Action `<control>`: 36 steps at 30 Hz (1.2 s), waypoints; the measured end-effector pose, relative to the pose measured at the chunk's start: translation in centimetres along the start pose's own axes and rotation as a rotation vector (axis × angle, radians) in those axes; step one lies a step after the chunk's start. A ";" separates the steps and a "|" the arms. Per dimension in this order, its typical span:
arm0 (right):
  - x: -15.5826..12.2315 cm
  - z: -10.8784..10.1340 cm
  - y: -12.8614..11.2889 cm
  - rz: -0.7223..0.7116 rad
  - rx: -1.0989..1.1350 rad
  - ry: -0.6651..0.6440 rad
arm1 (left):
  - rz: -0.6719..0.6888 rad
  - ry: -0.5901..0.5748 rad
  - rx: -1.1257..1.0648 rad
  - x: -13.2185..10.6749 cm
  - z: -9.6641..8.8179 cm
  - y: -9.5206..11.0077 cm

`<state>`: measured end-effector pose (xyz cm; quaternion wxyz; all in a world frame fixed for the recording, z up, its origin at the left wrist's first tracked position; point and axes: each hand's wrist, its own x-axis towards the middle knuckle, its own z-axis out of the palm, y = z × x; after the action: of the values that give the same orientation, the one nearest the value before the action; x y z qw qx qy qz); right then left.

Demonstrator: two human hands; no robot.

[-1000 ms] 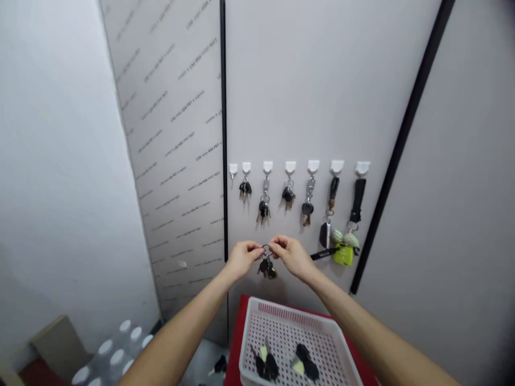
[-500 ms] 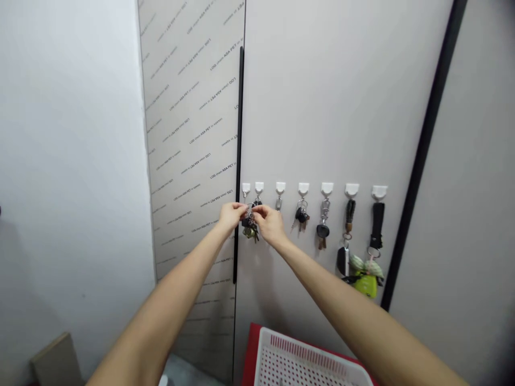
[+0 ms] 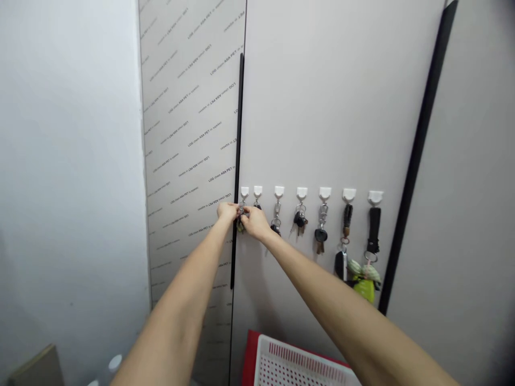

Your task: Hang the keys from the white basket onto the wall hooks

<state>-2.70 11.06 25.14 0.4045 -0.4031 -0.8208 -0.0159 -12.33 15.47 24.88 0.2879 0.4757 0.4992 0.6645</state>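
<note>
A bunch of keys (image 3: 240, 226) on a metal ring is at the leftmost white hook (image 3: 244, 192), partly covered by my fingers. My left hand (image 3: 228, 211) pinches the ring from the left, and my right hand (image 3: 254, 221) pinches it from the right. Whether the ring sits on the hook I cannot tell. Just right of it, a second hook (image 3: 258, 191) carries another set of keys (image 3: 257, 205), largely hidden behind my right hand. A third key set (image 3: 276, 225) hangs beside my right wrist.
Further right hang black keys (image 3: 300, 219), keys on a clip (image 3: 321, 235), a braided strap with a car key (image 3: 341, 265) and a black strap (image 3: 374, 230) with a green pouch (image 3: 364, 289). A black door handle (image 3: 238, 134) runs vertically. Below stands a white perforated basket (image 3: 261, 348).
Both hands have moved slightly left with the keys, from in front of the second hook to the leftmost one. More of the third key set shows now.
</note>
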 end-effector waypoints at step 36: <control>-29.2 3.3 12.8 0.492 0.396 -0.199 | -0.430 -0.712 0.225 -25.1 6.7 -19.1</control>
<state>13.93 1.95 -0.68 0.3845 -0.5024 -0.7215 0.2815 1.65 2.99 -1.29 0.5206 0.5891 0.5255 0.3252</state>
